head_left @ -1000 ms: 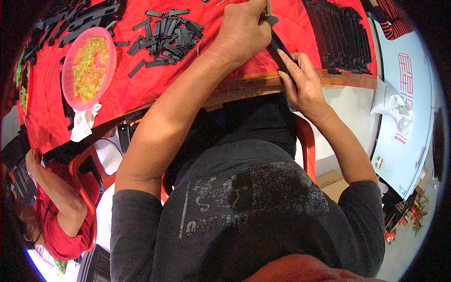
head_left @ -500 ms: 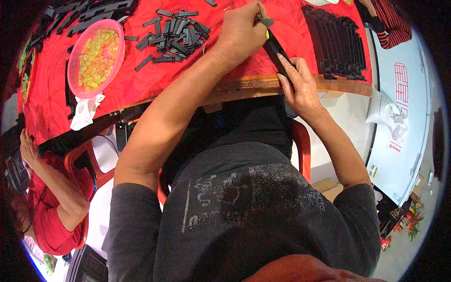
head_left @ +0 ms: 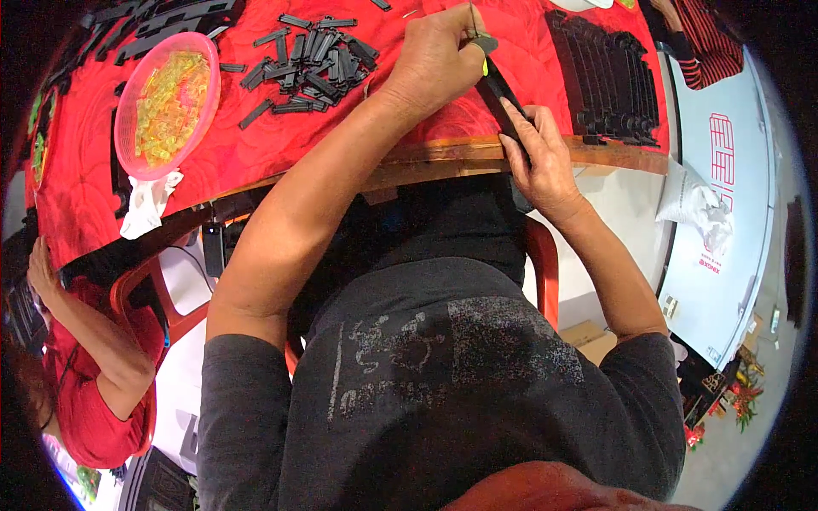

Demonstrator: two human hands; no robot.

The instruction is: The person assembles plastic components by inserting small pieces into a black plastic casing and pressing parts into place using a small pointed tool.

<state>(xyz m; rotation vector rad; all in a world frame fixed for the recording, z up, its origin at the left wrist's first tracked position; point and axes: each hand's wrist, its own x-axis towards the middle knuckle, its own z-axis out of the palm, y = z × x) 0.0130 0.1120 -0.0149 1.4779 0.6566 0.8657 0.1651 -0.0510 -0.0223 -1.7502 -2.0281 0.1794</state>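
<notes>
A long, narrow black plastic strip [head_left: 497, 95] slants over the front edge of the table between my two hands. My right hand [head_left: 544, 162] grips its near end, with the index finger laid along the strip. My left hand [head_left: 441, 61] is closed at the far end. By its thumb a small grey rounded piece [head_left: 484, 43] sticks out, with a yellow-green bit [head_left: 486, 67] just below it; what those fingers hold is mostly hidden. To the left of my left hand lies a loose heap of short black plastic pieces [head_left: 317, 64].
A pink basket [head_left: 119, 128] of clear yellowish small parts stands left on the red tablecloth [head_left: 247, 157]. Long black parts [head_left: 605, 72] lie in a row at right; more black parts [head_left: 183, 25] are far left. Other people sit at left [head_left: 102, 375] and far right [head_left: 711, 43].
The whole view has shifted slightly, moving the table and basket a little left in the picture. Both hands keep nearly the same hold on the black strip.
</notes>
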